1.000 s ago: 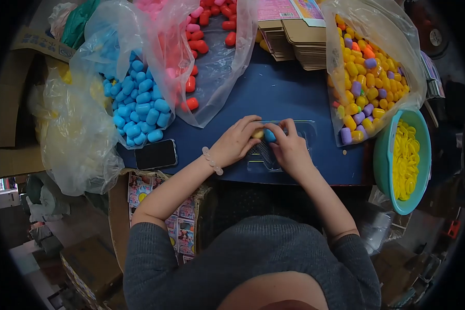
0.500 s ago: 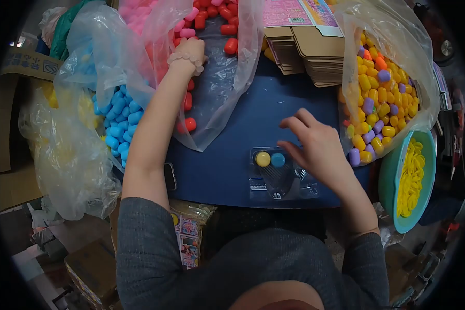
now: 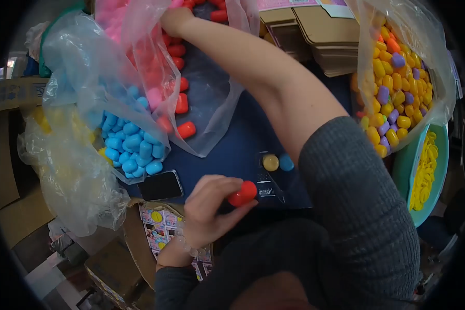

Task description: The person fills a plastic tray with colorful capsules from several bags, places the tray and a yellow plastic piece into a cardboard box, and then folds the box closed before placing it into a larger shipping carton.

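over blue table, left hand pinching red capsule; right hand in bag, grip unclear

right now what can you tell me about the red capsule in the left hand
The red capsule is a small, smooth, glossy egg-shaped shell, plastic by its look, uniformly red, apparently closed. It lies tilted, pinched between the thumb and fingertips of the left hand, which holds it in the air over the near edge of the blue table. It sits just left of the clear tray that holds a yellow and a blue capsule. Only the fingers touch it.
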The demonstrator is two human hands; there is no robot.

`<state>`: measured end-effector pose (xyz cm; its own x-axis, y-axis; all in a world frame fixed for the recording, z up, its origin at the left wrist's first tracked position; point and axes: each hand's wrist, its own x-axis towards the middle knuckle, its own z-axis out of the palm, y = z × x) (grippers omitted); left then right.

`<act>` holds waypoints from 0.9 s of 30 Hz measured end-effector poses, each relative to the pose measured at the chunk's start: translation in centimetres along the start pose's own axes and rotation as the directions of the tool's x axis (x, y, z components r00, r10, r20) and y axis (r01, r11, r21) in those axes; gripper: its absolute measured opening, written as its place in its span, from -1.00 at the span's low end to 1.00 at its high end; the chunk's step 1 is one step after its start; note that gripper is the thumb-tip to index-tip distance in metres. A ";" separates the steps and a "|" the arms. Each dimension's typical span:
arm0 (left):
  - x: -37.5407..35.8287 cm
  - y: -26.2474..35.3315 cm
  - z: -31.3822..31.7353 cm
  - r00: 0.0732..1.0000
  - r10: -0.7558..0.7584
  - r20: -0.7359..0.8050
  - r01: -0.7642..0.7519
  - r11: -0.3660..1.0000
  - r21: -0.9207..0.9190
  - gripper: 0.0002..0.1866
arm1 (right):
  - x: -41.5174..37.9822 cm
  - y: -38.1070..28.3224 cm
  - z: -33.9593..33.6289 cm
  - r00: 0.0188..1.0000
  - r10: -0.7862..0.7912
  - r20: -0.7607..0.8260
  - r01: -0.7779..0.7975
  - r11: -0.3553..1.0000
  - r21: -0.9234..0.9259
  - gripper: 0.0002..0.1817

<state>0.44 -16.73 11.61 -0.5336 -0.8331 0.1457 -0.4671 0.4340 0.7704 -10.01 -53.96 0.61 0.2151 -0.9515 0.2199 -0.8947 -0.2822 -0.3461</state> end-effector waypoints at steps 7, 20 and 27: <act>-2.4 -1.0 5.1 0.943 0.325 0.066 -0.319 0.944 -0.087 -0.56 | -20.3 0.7 -16.1 0.949 -0.180 -0.258 0.245 0.936 0.251 -0.68; -2.0 0.1 9.9 0.922 0.303 0.240 -0.328 0.942 0.068 -0.69 | -43.8 -1.3 -15.0 0.965 0.262 0.024 -0.255 0.907 0.336 -0.68; -1.8 0.1 8.7 0.972 0.087 0.217 -0.090 0.996 0.007 -0.66 | -44.1 1.6 -19.3 0.944 0.244 -0.223 -0.190 0.953 0.237 -0.78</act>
<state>-4.80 -12.21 6.07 -0.7124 -0.6979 0.0736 -0.4219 0.5097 0.7498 -28.51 -10.07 7.94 -0.1026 -0.9396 0.3266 -0.8004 -0.1170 -0.5879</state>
